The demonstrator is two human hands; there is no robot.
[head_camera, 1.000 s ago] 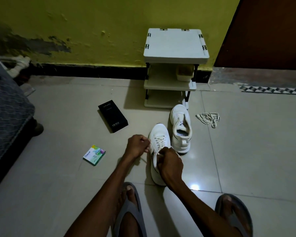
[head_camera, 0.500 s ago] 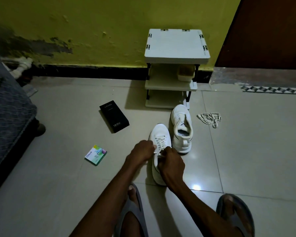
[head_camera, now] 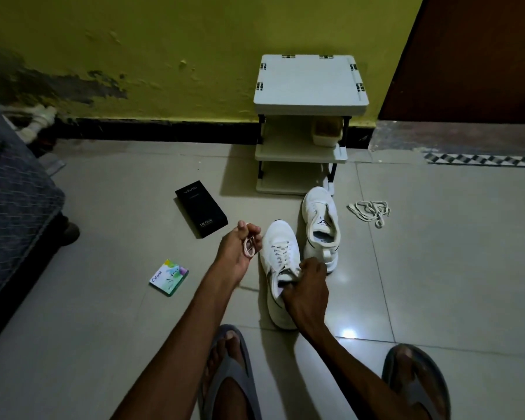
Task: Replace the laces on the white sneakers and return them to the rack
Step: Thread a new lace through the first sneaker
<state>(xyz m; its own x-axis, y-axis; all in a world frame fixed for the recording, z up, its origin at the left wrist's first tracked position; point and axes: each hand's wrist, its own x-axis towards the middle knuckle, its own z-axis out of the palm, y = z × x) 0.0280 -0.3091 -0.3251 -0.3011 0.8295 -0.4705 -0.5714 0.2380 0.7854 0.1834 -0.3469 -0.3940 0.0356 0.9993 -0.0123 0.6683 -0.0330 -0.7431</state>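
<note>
"Why is the left hand [head_camera: 238, 250] up off the floor like that?"

"It's got the slack of the lace [head_camera: 250, 249] looped in its curled fingers, held just beside the laced sneaker [head_camera: 278, 259]. To keep the tail from tangling in the crossings, I'd guess."

"And the right hand [head_camera: 308, 286]?"

"It's curled over that sneaker's collar and tongue, pinning it to the tiles so a tug won't drag it. I can't tell whether it also pinches the other lace end."

"The second shoe?"

"The unlaced sneaker [head_camera: 320, 225] stands just beside the first, toe toward the shoe rack [head_camera: 311, 101], tongue open and no lace that I can see. A heap of loose laces [head_camera: 369, 211] lies apart on its far side. Old or new, I can't say."

"So nothing's back on the rack?"

"No, both sit on the floor in front of it. One looks nearly done and the other is waiting. The vivo phone box [head_camera: 200, 209] and Odonil packet [head_camera: 169, 277] lie well off to the left."
</note>
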